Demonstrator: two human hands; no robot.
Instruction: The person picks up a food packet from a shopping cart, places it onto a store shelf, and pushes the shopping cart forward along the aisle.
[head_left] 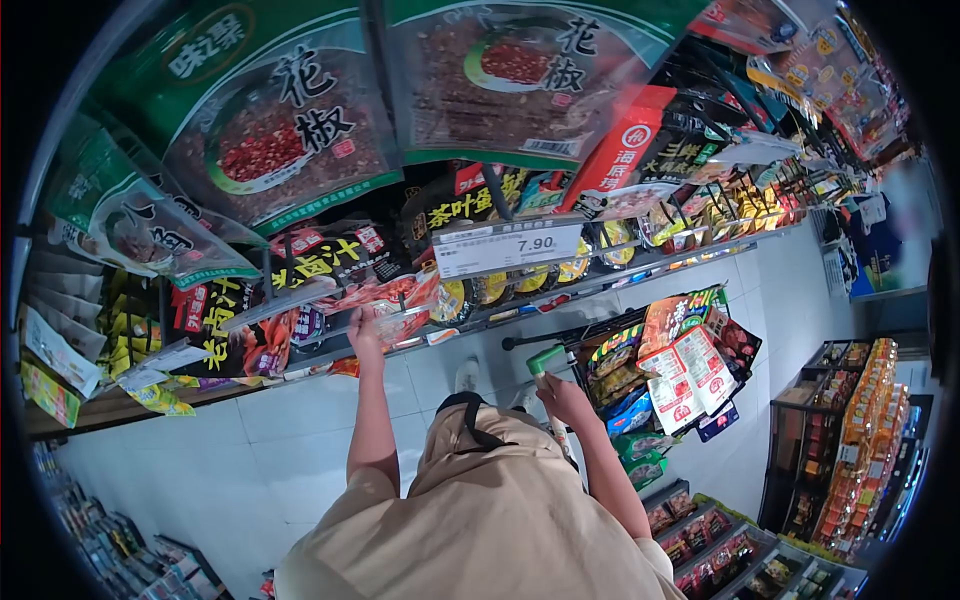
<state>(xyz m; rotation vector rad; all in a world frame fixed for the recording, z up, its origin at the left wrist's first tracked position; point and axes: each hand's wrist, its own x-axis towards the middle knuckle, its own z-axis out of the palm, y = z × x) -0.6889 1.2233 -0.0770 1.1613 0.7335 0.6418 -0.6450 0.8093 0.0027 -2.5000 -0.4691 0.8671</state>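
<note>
Left hand [367,335] is at the red packet [395,302] on the shelf [500,324], can't tell if fingers are closed, so pinch an edge and clear the price tag [480,255]; right hand [568,402] is clamped round the green-ended bar [546,360], hold that steady.

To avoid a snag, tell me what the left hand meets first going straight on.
Likely the red packet just beyond the left hand; depth is unclear, and they may already touch.
</note>
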